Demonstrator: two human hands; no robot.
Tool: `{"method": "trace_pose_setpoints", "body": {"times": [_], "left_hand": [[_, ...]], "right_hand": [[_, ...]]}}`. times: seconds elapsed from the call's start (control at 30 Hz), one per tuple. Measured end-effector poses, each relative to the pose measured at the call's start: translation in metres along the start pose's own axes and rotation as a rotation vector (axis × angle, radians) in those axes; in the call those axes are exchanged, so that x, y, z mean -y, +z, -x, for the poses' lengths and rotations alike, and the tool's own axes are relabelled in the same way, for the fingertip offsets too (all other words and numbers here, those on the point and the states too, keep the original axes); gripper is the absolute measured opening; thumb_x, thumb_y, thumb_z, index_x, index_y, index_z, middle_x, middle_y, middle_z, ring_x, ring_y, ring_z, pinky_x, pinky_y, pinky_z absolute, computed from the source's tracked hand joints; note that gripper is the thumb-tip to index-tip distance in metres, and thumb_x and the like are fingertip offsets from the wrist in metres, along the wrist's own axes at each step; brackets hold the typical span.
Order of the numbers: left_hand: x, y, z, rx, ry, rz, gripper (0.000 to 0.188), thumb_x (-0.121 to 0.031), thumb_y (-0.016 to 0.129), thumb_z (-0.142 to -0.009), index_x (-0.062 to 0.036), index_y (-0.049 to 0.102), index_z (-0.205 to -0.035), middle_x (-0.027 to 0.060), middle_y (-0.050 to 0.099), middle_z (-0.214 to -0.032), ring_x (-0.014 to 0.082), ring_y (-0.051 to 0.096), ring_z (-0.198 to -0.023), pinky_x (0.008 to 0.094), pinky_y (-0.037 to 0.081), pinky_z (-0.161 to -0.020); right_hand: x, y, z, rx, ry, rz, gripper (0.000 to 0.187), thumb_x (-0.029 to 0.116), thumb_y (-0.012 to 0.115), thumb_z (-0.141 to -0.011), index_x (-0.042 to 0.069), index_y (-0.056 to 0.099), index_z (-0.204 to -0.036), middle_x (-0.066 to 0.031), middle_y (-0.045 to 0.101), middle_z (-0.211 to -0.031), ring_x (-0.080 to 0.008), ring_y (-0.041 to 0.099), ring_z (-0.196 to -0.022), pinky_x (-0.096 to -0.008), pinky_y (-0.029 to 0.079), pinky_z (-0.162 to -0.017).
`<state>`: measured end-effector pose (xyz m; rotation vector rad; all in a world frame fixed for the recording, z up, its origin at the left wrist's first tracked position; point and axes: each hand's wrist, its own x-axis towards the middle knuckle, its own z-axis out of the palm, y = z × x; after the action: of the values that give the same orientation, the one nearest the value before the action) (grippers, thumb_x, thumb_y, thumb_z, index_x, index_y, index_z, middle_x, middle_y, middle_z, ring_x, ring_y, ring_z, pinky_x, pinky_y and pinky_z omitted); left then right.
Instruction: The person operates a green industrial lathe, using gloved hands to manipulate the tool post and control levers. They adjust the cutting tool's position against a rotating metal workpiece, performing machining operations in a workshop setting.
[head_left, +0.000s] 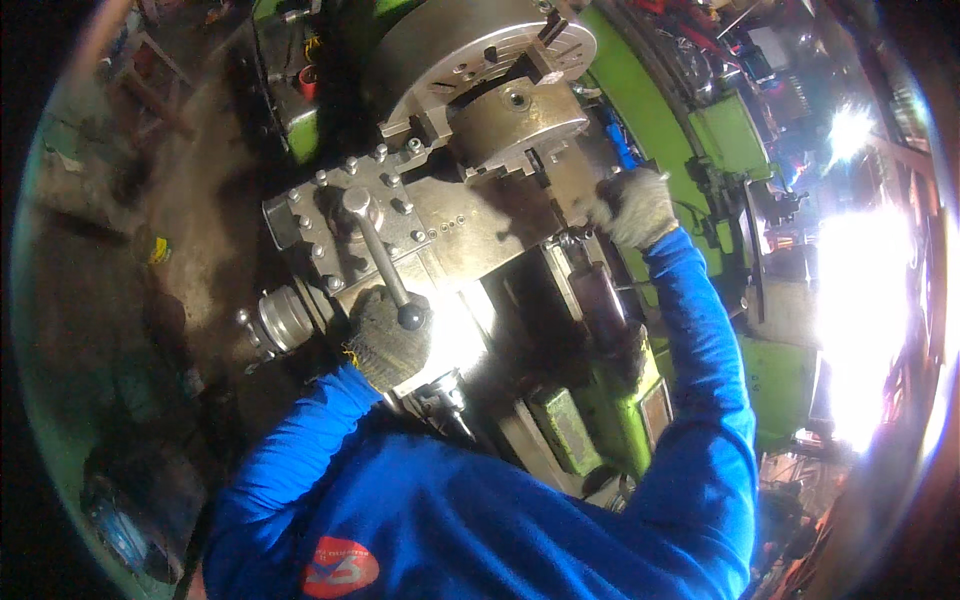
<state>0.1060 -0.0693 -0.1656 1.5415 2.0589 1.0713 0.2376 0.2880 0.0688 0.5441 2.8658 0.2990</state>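
A metalworking lathe fills the middle of the head view. My left hand (388, 343), in a dark grey knit glove, rests on the slide beside the tool post (335, 215). The black ball knob (410, 317) of the clamping lever (380, 250) overlaps this glove; its fingers do not show clearly. My right hand (640, 208), in a pale dirty glove, is beside the right side of a metal block (520, 120) in front of the chuck (490, 55). Motion smears its fingers, so I cannot make out whether they hold anything.
Several bolts stand up from the tool post. A handwheel (285, 320) sticks out at its left. The green lathe bed (640, 90) runs along the right, with dark guideways (600, 300) below. Bright light glares at the far right. A red cup-like object (308, 82) stands at the upper left.
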Motion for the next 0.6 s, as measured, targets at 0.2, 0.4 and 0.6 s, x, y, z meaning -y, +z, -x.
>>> {"method": "trace_pose_setpoints", "body": {"times": [0.2,0.4,0.6], "left_hand": [[-0.031,-0.037,-0.009,-0.025,-0.07,0.107,0.02,-0.024,0.06,-0.094,-0.0125,0.055,-0.078,0.0108,0.057,-0.079,0.0302,0.055,-0.079,0.0429,0.044,-0.075],[-0.045,-0.051,-0.012,-0.222,0.164,-0.157,0.017,-0.023,0.064,-0.09,-0.01,0.059,-0.081,0.0145,0.059,-0.078,0.0371,0.056,-0.076,0.0488,0.043,-0.074],[-0.039,-0.051,-0.012,-0.141,0.176,-0.279,0.015,-0.021,0.059,-0.089,-0.0063,0.058,-0.086,0.0158,0.056,-0.077,0.0365,0.056,-0.077,0.0498,0.041,-0.073]], "right_hand": [[0.029,-0.007,0.034,-0.391,0.443,-0.695,0.033,0.025,0.068,-0.097,0.002,0.068,-0.12,-0.023,0.073,-0.112,-0.0383,0.07,-0.105,-0.0449,0.053,-0.09],[0.025,0.073,0.072,-0.204,0.471,-0.601,0.03,0.018,0.066,-0.092,0.007,0.071,-0.119,-0.0188,0.07,-0.116,-0.0417,0.067,-0.107,-0.0414,0.054,-0.095],[0.033,0.093,0.068,-0.177,0.496,-0.473,0.038,0.025,0.073,-0.083,0.005,0.072,-0.116,-0.0218,0.071,-0.113,-0.0415,0.068,-0.106,-0.0464,0.054,-0.091]]}}
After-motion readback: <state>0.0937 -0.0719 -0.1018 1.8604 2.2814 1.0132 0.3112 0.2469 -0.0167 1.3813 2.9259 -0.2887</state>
